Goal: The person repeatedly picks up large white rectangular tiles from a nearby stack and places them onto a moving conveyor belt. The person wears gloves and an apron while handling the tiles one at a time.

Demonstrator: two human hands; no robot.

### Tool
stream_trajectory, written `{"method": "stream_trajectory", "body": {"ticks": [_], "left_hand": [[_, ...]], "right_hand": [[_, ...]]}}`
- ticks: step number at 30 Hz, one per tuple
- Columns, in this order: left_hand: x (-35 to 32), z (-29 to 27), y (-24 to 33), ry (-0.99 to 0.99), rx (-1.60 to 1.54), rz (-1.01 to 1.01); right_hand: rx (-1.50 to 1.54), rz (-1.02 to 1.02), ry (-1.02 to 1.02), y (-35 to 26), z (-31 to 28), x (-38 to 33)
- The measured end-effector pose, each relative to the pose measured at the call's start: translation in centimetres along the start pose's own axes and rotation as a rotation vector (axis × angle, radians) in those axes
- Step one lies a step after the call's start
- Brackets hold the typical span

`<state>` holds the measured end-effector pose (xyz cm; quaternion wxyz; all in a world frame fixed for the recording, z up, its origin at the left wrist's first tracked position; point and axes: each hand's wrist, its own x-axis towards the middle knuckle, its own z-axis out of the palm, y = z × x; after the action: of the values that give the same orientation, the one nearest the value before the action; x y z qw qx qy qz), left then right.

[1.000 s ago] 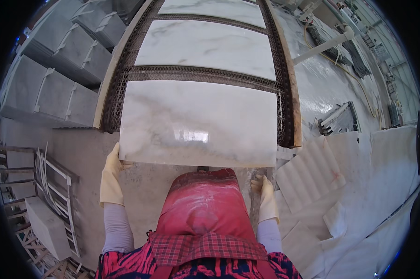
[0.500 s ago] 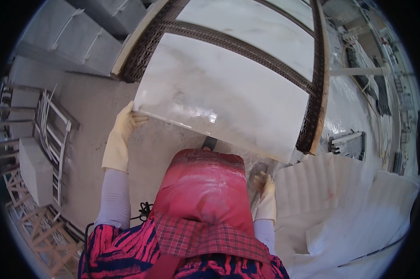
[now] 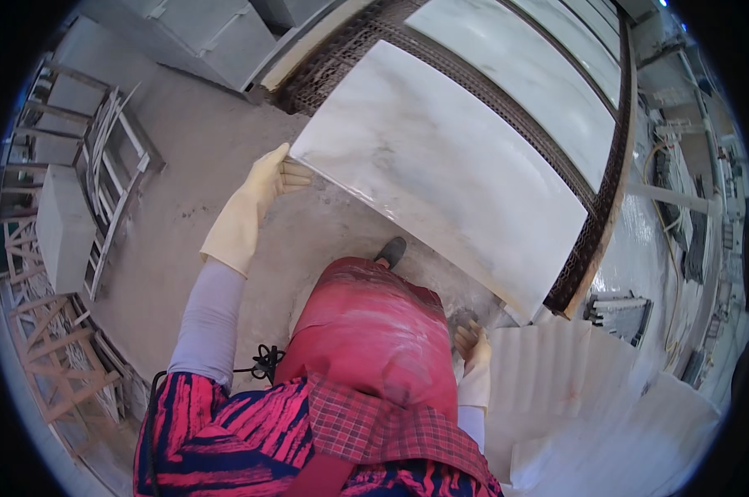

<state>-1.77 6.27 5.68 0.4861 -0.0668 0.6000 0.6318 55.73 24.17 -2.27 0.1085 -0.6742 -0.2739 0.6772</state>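
A white slab (image 3: 449, 166) with grey veining, like polished marble, rests at the near end of a dark mesh-topped conveyor and juts out over its near edge. My left hand (image 3: 271, 178), in a cream rubber glove, holds the slab's near left corner, its fingers at the edge. My right hand (image 3: 472, 344), gloved alike, is low beside my red apron (image 3: 374, 331). Its fingers are loosely bent and apart, with nothing seen in them, and it does not touch the slab.
More white slabs (image 3: 524, 83) lie farther along the mesh conveyor (image 3: 341, 70). Grey blocks (image 3: 200, 33) stand at the far left. Wooden frames (image 3: 60, 348) and a metal rack (image 3: 130, 157) line the left. Pale corrugated sheets (image 3: 548, 373) lie at the right.
My view has turned, so the conveyor sits farther right in it. My left hand stays on the slab's corner. My right hand remains low by the apron.
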Motion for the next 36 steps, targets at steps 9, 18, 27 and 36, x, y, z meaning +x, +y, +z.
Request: {"method": "stream_trajectory", "body": {"ticks": [9,18,27,36], "left_hand": [[-2.0,-0.7,0.1,0.009,-0.088,0.1],[-4.7,-4.9,-5.6,0.063,-0.174,0.023],[-12.0,-6.0,-12.1,0.068,-0.118,-0.039],[-24.5,-9.1,-21.4,0.311,-0.36,-0.003]], "right_hand": [[-0.085,-0.012,-0.001,-2.3,1.3,0.7],[-0.101,-0.079,-0.039,-1.8,3.9,-0.7],[-0.25,-0.251,-0.028,0.0,6.5,-1.0],[-0.685,-0.242,-0.231,0.8,6.5,2.8]]}}
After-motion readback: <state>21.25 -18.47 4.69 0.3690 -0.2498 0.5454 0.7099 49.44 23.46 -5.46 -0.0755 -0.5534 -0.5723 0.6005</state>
